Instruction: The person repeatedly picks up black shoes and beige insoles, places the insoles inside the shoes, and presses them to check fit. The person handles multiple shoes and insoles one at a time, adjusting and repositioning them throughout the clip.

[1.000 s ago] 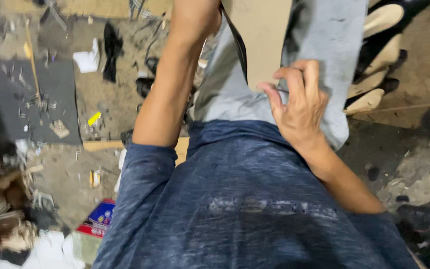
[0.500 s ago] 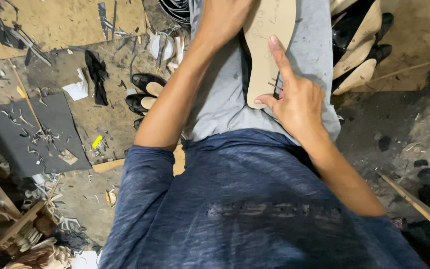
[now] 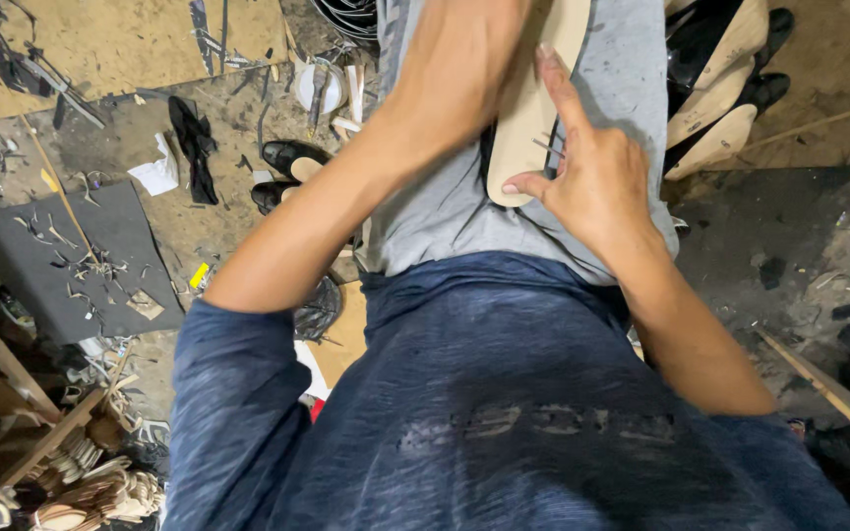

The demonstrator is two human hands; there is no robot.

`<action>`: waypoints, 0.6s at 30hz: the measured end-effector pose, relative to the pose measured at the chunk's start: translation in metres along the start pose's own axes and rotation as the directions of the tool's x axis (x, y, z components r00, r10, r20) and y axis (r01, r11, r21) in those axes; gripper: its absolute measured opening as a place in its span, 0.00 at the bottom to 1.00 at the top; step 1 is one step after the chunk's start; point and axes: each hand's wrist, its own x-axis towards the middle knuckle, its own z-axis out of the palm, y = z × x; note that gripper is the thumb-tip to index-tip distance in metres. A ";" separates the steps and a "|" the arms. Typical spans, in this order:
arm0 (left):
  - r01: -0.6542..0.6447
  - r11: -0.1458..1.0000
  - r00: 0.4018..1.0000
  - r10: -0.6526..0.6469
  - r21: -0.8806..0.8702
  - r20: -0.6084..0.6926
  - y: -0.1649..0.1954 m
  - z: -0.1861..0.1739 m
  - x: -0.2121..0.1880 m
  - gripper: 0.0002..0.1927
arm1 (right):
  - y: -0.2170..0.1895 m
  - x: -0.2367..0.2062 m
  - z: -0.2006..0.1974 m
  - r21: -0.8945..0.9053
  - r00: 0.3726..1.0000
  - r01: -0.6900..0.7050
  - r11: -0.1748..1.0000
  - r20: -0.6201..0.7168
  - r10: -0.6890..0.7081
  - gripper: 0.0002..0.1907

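While the tan insole [image 3: 533, 108] lies along the lap on the grey trousers [image 3: 445, 211], both hands are at work on it. Right hand [image 3: 597, 177]: index finger stretched up along the insole's right edge, thumb hooked under the rounded heel end, remaining fingers curled; several thin nails [image 3: 546, 147] appear to be pinched between those fingers, though they are too fine to count. Left hand [image 3: 464, 64]: blurred, lying across the upper part of the insole, fingers closed over it; whether it grips a tool or only the insole edge, I cannot tell.

Judgement on technique: the insole should stay pressed flat on the thigh, the right thumb and index finger acting as a frame so that it does not rotate. Spare nails are best kept pointing away from the palm. The left hand's pressure wants to fall square to the surface, not slanted, or the edge may buckle.

Surroundings: black shoes [image 3: 292, 157] on the floor near the left forearm; more insole-fitted shoes [image 3: 720, 108] stacked at the upper right; a dark mat [image 3: 61, 256] strewn with trimmings at the left; a wooden board [image 3: 120, 39] beyond it.
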 end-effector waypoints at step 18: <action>0.234 0.607 0.838 -0.522 0.759 0.160 0.106 0.059 0.058 0.54 | 0.072 0.031 -0.076 0.739 0.981 0.194 0.645 -0.128 -0.148 0.30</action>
